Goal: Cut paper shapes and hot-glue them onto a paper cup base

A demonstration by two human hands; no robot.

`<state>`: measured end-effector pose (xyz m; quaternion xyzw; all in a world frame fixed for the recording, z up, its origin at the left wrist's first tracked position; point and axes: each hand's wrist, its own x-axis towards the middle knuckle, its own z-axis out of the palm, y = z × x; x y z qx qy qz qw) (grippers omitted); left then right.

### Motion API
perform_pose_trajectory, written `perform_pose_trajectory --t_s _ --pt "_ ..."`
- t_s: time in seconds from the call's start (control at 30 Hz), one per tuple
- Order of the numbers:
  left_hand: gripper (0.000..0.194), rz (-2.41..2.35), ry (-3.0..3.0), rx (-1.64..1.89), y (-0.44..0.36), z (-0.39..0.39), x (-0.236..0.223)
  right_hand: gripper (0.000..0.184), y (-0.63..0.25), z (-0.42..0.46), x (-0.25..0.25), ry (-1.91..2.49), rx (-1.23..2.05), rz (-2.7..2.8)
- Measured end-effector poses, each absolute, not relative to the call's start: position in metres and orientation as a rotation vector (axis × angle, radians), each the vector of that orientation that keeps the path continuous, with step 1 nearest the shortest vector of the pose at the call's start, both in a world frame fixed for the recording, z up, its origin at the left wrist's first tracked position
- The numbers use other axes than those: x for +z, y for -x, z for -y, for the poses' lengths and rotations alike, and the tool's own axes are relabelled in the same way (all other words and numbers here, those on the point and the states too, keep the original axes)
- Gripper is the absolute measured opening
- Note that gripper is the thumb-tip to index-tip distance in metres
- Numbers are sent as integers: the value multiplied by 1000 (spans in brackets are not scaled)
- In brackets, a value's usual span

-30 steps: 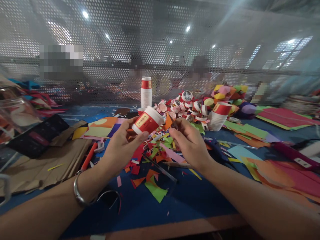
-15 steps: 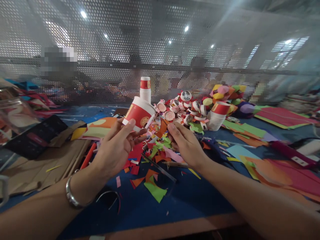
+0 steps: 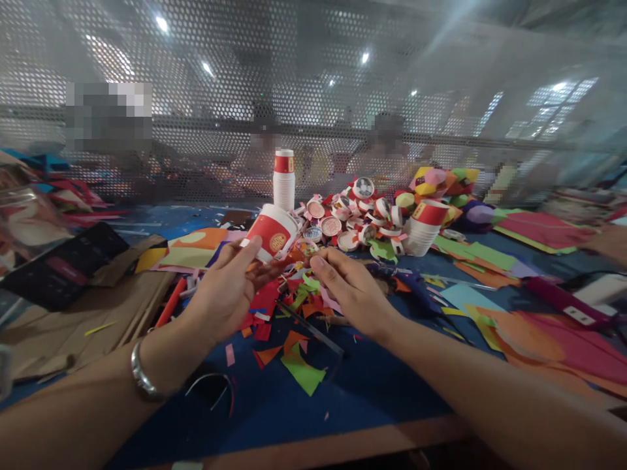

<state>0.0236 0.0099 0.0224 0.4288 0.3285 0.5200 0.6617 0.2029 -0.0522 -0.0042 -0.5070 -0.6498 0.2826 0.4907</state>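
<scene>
My left hand (image 3: 228, 277) is wrapped round a red-and-white paper cup (image 3: 272, 234), which is tilted with its wide end to the right. The thumb presses on the cup's side. Close by on the right, my right hand (image 3: 350, 284) pinches an orange piece of paper (image 3: 292, 256), partly blurred, just below the cup's rim. Beneath both hands lies a heap of coloured paper scraps (image 3: 306, 297). Behind the cup rises a stack of white-and-red paper cups (image 3: 284, 186).
A second cup stack (image 3: 425, 228) leans right of a pile of small round paper pieces (image 3: 343, 222). Cardboard (image 3: 117, 320) and a black box (image 3: 68, 264) lie left. Coloured paper sheets (image 3: 548, 339) and a purple tool (image 3: 571, 303) are right. A perforated metal screen (image 3: 220, 150) stands behind.
My right hand has moved left with the orange paper, closer to the cup. The cup in my left hand has dropped slightly and shifted a little left.
</scene>
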Motion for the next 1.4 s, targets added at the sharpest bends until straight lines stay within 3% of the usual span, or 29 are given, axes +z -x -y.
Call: perform_pose_trajectory --t_s 0.17,0.4,0.83,1.13,1.4 --pt "14 -780 -1140 1302 -20 -21 19 39 -205 54 -2 1163 711 1520" --pt "42 -898 -1724 1249 -14 -18 11 34 -206 51 -2 1119 652 1470" --pt "47 -727 -1783 1188 -16 1 16 21 -212 43 -7 1058 497 1385" --pt "18 -601 -1188 989 -21 6 19 16 -211 45 -6 1031 442 1482" --pt "57 -647 -1461 1187 -16 -3 15 21 -207 49 -6 942 607 1342"
